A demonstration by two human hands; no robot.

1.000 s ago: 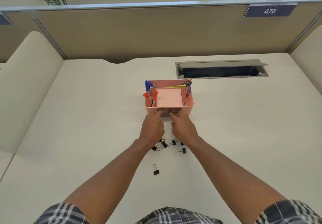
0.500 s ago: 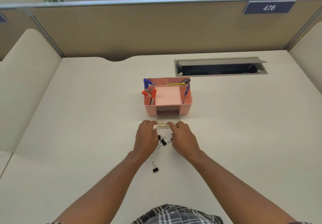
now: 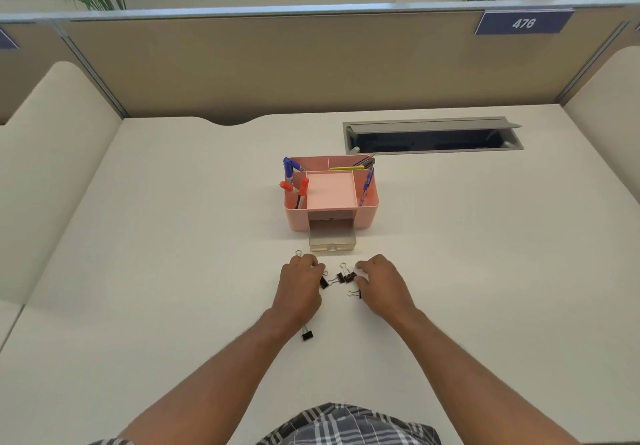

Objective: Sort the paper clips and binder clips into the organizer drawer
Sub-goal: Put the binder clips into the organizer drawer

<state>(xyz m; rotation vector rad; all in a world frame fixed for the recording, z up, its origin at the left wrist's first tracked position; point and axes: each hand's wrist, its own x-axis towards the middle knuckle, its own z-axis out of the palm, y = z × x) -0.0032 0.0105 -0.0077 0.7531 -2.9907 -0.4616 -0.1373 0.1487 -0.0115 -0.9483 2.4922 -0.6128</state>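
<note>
black binder clips [image 3: 343, 277] lying between both hands; left hand [image 3: 300, 280] curling over some, grip unclear; right hand [image 3: 382, 283] hovering loose, drawer [image 3: 332, 243] sitting pulled out.

A pink organizer [image 3: 330, 199] is being shown on a cream desk [image 3: 173, 271], with a translucent clear drawer [image 3: 332, 242] just in front of it. Blue markers [image 3: 287, 167] and red markers [image 3: 303, 186] are being held in the organizer's left compartments, and a yellow pencil [image 3: 346, 168] at its back. Black binder clips [image 3: 346, 277] with silver wire handles are being seen nearer than the drawer, and a black-and-white plaid garment [image 3: 346, 425] nearest of all.
</note>
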